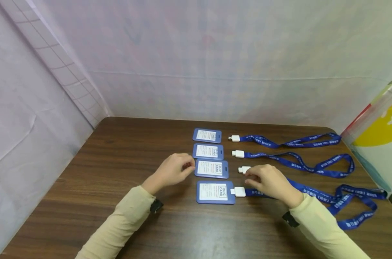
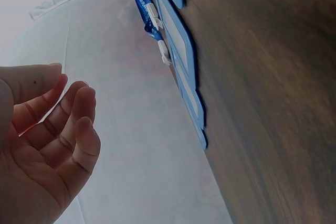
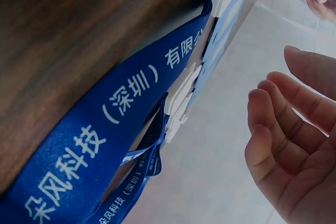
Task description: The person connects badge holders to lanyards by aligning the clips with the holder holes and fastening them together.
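My left hand, loosely curled with nothing in it, hovers left of a blue ID card holder, the second from the front. My right hand hovers over the front lanyards, also holding nothing; beside its fingertips lies a white lanyard clip. The front card holder meets the white clip of a blue lanyard at its slotted end. Two more card holders, the upper one and the one below it, lie farther back, apart from their clips.
Blue lanyards with white lettering stretch in loose loops toward the right edge of the brown wooden table. A pale cloth hangs behind the table. A yellow patterned sheet hangs at the right.
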{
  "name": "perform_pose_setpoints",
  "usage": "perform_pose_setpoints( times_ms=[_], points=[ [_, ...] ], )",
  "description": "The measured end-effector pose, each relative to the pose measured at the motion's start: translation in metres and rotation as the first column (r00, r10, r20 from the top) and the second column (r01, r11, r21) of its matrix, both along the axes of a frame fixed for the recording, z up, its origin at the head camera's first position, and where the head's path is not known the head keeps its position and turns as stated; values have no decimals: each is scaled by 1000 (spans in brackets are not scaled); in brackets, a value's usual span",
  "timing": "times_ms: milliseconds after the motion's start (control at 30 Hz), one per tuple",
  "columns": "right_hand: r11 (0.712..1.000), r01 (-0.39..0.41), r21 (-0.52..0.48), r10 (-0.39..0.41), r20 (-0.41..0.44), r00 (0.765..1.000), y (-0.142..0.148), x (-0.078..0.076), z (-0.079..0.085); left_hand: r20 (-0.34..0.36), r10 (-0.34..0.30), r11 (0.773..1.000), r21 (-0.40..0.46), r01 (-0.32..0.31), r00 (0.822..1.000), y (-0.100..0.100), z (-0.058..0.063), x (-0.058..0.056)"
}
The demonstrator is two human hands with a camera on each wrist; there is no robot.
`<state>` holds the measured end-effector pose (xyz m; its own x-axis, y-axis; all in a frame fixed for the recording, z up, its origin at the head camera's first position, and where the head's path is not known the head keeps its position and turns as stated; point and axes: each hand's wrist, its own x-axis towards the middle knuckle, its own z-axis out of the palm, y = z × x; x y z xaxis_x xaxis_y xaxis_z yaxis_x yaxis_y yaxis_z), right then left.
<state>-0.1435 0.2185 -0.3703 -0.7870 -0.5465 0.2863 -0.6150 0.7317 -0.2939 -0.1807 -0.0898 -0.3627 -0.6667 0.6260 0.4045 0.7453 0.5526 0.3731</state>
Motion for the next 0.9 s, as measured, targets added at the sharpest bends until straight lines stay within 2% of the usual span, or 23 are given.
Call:
perform_pose_setpoints(
  times_ms=[300,500,633,733,900],
  points=[
    [1000,-15,-12,15,-6,1000,3,-9,-1,26,16,1000,-25,-15,1000,-3,0,1],
    [999,-23,44,23,8,1000,9,-15,-1,27,1,999,-33,-1,1000,-4,0,1],
    [994,1,105,-4,29,1000,13,-19,0,20,-14,999,-37,15,1000,-5,-2,-1],
    [990,16,137,-23,55,998,14,-22,0,33,-20,999,-45,21,999,-6,-2,-1],
    [988,-4,156,-8,77,997,14,-30,-2,63,-26,997,-64,30,998,-8,-3,-2]
  ],
)
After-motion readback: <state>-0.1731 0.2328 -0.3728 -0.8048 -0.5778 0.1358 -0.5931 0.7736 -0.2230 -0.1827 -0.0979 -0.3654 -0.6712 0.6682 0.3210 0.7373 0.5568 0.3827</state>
